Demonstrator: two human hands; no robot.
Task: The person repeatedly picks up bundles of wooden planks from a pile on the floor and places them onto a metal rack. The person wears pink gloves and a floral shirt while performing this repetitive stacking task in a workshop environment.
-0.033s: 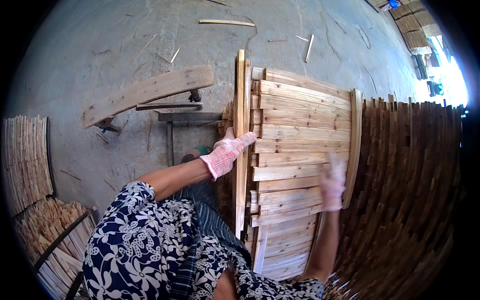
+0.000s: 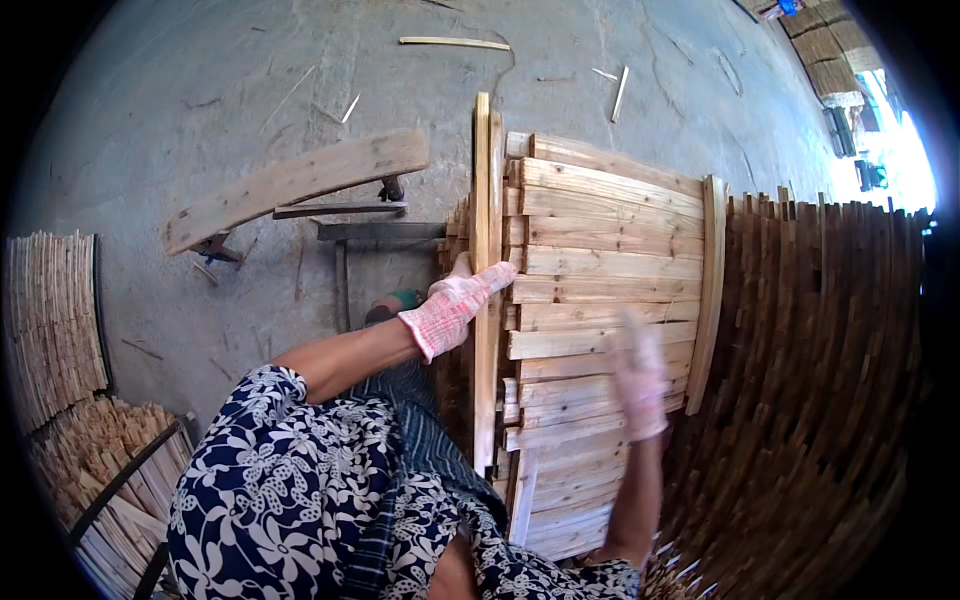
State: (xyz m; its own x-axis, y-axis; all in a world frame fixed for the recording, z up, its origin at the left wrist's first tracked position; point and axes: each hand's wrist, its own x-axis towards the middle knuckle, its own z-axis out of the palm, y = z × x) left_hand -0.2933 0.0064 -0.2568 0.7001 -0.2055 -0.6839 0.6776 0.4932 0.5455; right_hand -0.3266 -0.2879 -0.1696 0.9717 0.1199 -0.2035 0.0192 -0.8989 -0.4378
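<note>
My left hand (image 2: 455,305), in a pink-and-white knit glove, is closed round long pale wooden strips (image 2: 482,190) that stand lengthwise along the left side of a stack of slats. One finger reaches across them toward the slat ends. Beside them lies a layer of light wooden slats (image 2: 610,262), set crosswise in rows with uneven left ends. Over the right part of these slats, my gloved right hand (image 2: 638,375) is blurred by motion, its fingers stretched out and nothing visible in it. Whether it touches the slats I cannot tell.
A single upright strip (image 2: 708,300) borders the slats on the right. Beyond it stands a large dark stack of wood (image 2: 810,350). A low wooden bench (image 2: 300,185) is at the left, near bundled sticks (image 2: 60,320). Loose wood pieces (image 2: 455,43) lie on the concrete floor.
My right hand has moved left across the slats. My left hand keeps its hold on the strips, and the view has shifted slightly.
</note>
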